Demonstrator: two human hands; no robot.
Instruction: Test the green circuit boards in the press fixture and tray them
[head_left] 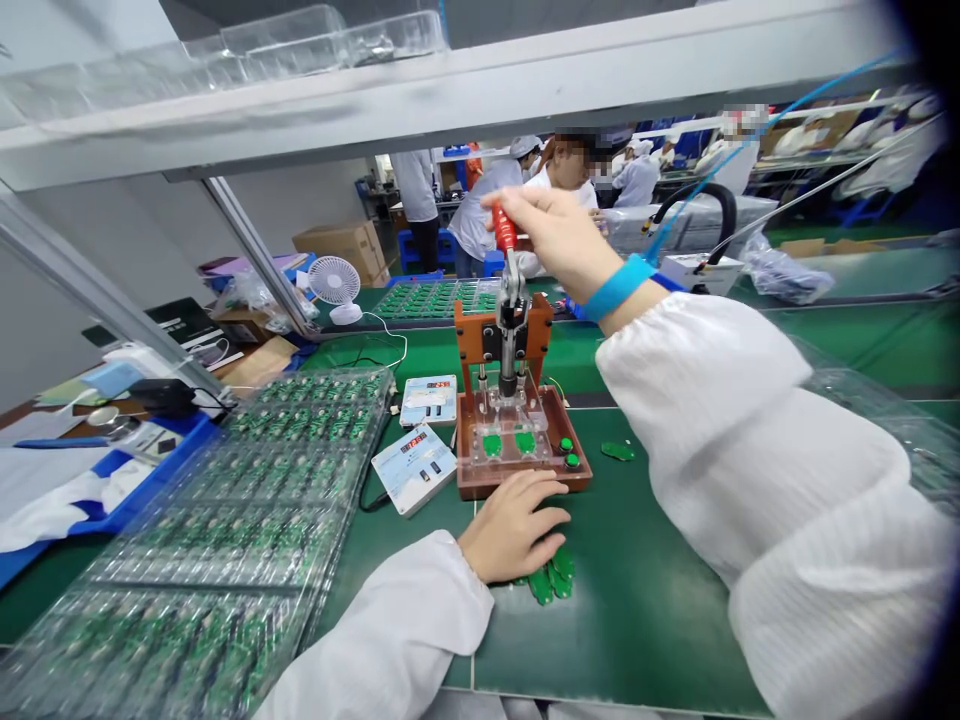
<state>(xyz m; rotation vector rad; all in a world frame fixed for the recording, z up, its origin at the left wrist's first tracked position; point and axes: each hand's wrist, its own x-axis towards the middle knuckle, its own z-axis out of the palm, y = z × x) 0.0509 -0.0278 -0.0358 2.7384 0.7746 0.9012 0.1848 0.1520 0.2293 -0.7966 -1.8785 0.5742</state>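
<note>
Two small green circuit boards point(508, 442) sit seated in the brown test fixture point(517, 440) on the green worktop point(637, 600), under a clear plate. The right hand point(559, 235) is clamped on the fixture's red-handled lever point(503, 228), raised; pressing looks not yet done. The left hand point(514, 525) rests loosely curled over flat loose boards point(551, 580). Beside it lie glossy clear trays point(225, 540) full of boards.
</note>
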